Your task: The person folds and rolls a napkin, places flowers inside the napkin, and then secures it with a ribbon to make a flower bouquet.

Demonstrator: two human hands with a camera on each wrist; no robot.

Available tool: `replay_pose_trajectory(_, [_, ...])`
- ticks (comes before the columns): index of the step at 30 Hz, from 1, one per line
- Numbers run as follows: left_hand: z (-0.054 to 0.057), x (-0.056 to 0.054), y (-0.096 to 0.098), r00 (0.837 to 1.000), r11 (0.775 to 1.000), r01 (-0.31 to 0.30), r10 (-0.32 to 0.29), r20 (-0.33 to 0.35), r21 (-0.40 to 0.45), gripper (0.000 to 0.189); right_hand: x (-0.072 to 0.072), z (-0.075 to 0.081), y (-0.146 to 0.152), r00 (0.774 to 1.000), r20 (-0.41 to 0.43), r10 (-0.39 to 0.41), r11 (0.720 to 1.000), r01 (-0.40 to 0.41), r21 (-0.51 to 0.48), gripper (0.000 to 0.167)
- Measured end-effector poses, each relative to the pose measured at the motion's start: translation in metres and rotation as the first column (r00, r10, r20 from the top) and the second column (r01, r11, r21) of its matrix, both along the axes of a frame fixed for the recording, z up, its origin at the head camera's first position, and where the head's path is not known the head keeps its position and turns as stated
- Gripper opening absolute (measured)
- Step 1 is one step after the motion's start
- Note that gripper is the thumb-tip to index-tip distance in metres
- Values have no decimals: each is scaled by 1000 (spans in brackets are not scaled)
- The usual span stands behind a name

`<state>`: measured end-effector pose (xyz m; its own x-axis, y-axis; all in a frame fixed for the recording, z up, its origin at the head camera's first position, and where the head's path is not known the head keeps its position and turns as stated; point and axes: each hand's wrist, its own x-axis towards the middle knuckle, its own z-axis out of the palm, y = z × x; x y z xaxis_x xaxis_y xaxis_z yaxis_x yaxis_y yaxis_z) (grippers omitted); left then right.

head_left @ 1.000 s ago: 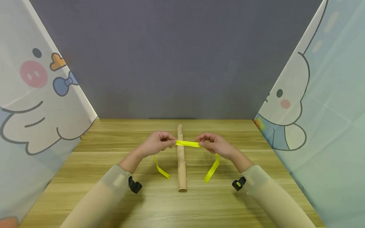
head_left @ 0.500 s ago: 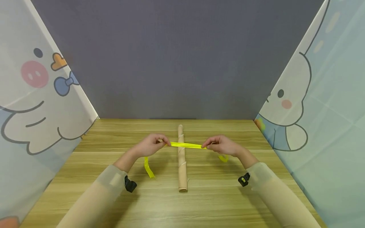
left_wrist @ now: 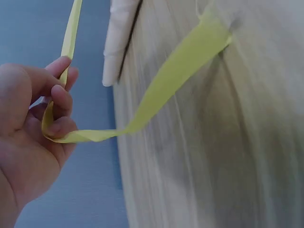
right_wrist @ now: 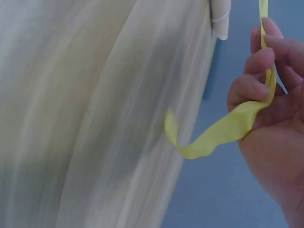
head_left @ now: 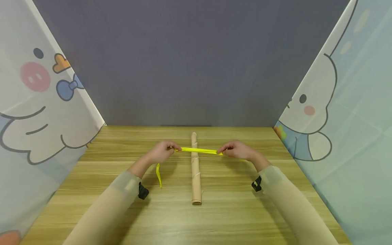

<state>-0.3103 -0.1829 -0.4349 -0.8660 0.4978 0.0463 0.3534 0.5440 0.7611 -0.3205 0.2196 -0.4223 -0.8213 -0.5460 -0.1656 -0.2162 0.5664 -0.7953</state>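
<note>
A bright yellow ribbon (head_left: 200,150) is stretched nearly level between the two hands, crossing over a tan paper roll (head_left: 196,183) in the head view. The left hand (head_left: 163,151) pinches it left of the roll, and a loose tail hangs below that hand. In the left wrist view the ribbon (left_wrist: 175,78) runs through curled fingers (left_wrist: 61,99) and trails off toward the table. On the other side the right hand (head_left: 239,150) pinches the ribbon between thumb and fingers. Its short free end (right_wrist: 213,137) curls out past the palm in the right wrist view.
The paper roll lies lengthwise on a wood-grain table (head_left: 122,204), with spiral seams along it. A dark grey panel (head_left: 190,61) stands behind the table. Cartoon-printed cloths (head_left: 39,129) flank it on both sides. Each wrist wears a small black camera (head_left: 143,191).
Both hands have drawn apart, so a longer stretch of ribbon spans between them. The ribbon's hanging tails have shifted outward with the hands. The roll stays in place.
</note>
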Motion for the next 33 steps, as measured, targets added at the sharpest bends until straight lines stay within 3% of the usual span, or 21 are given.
replay_pose_trajectory(9, [-14,-39,21,991,984,-130,130,6,120,43,-40,-13,-36,983,-46,-176,982,172,-83,39])
replay_pose_trajectory(13, [-17,-49,35,982,972,-189,187,28,139,51,-51,-20,-57,975,-92,-202,977,194,-88,47])
replay_pose_trajectory(17, [-23,-59,45,978,966,-210,209,26,149,60,-57,-27,-75,970,-116,-216,974,204,-102,57])
replay_pose_trajectory(22, [-28,-63,53,979,969,-202,200,29,144,65,-58,-30,-92,967,-86,-242,963,228,-141,66])
replay_pose_trajectory(27, [-35,-63,59,983,980,-150,133,130,134,74,-58,-37,-102,976,-87,-199,979,193,-66,69])
replay_pose_trajectory(33, [-42,-54,59,976,990,-90,66,206,107,80,-51,-43,-105,989,-8,-150,988,150,-27,70])
